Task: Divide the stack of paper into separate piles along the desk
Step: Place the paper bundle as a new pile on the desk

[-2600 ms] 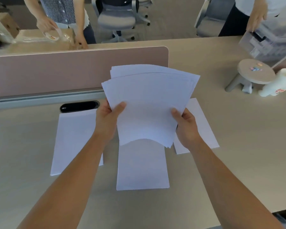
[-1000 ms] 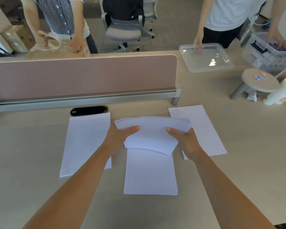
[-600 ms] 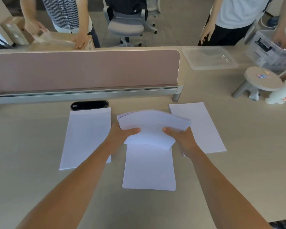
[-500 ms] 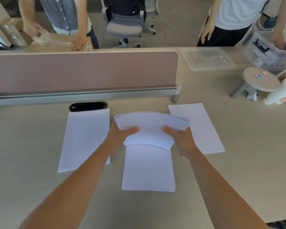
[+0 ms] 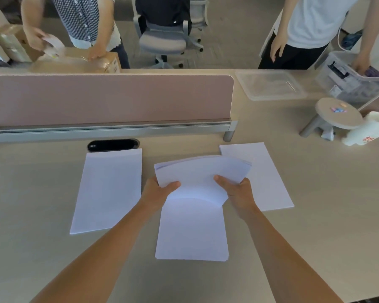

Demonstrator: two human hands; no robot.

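White paper stack [image 5: 202,174], gripped by left hand [image 5: 159,191] and right hand [image 5: 239,193], lowered flat over middle pile [image 5: 192,232]

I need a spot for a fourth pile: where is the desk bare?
Bare desk lies left of the left pile, and right of the right pile, nearer than the round stand. The middle is crowded: the left hand and right hand hold the stack over the middle pile.

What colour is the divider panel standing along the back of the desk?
The divider panel is a dusty pink, seen in the head view, the only one.
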